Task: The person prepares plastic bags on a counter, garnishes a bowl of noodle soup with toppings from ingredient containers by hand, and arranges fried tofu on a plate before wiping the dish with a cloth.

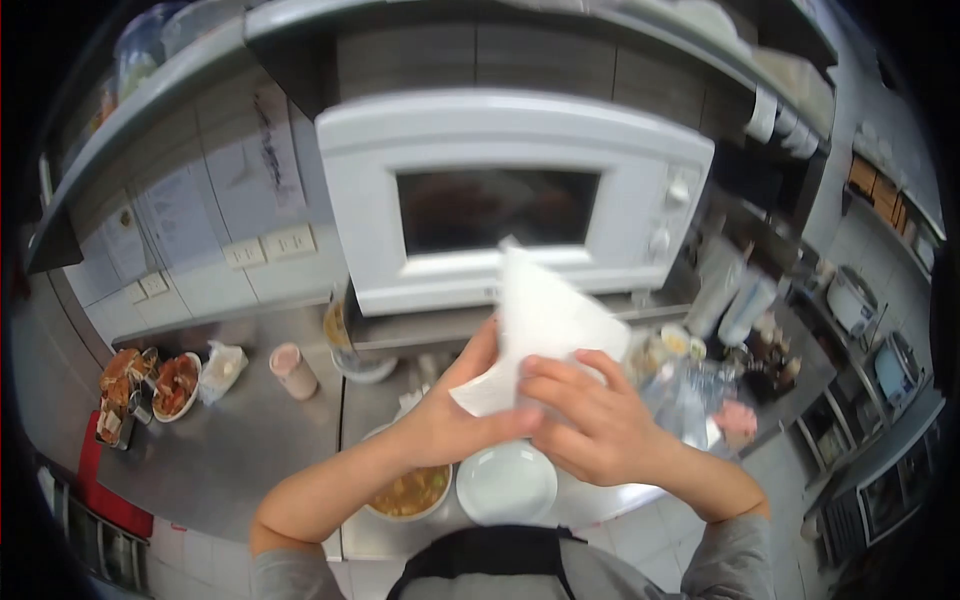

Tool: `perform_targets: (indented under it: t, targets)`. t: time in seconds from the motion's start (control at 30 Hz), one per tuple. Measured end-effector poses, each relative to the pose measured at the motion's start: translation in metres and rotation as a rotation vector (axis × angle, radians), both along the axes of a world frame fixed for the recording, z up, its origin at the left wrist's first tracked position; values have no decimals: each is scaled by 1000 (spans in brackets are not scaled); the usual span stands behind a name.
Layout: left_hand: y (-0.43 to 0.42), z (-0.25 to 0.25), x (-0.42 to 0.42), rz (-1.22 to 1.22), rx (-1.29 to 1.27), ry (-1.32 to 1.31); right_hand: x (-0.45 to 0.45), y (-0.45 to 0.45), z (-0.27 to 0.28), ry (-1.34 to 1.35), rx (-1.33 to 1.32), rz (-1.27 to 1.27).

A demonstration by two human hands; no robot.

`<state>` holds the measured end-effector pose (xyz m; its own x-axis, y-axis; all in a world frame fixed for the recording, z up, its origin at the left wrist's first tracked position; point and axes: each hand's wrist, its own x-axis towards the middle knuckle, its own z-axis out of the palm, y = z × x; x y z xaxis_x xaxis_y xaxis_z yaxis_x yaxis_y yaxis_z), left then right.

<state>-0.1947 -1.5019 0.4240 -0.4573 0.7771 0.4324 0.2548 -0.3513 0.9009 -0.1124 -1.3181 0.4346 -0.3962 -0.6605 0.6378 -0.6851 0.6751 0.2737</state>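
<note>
Both hands hold up a white paper towel (pixel 555 305) in front of the microwave. My left hand (pixel 455 415) grips its lower left side, thumb pointing right. Curled over the lower right part of the sheet are the fingers of my right hand (pixel 590 415). Whether something lies inside the paper, I cannot tell. Beneath the hands, a pale round dish (pixel 507 485) sits on the steel counter. Left of it, partly behind my left forearm, is a bowl of chunky stew or soup (pixel 412 493).
A white microwave (pixel 360 200) stands on a raised shelf ahead. On the left counter are a pinkish cup (pixel 293 371), a small plastic bag (pixel 222 368) and a dish of reddish food (pixel 177 385). Plastic bags and small containers (pixel 685 395) crowd the right side.
</note>
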Motion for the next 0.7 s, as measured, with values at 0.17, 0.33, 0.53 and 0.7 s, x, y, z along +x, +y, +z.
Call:
perform_targets:
  t: [0.17,0.33,0.53,0.7]
  targets:
    - [5,-101,-3,181,-138,-668,6,11,-92,-162,-460,-151]
    - [6,-141,-21,75,-351,-597,-14,11,-173,-958,-1478,-1]
    - [-38,-137,-43,542,-214,-155,-36,21,-309,-1033,-1195,-337]
    - [-115,-123,-29,767,-182,-155,-40,12,-320,-898,-871,-507]
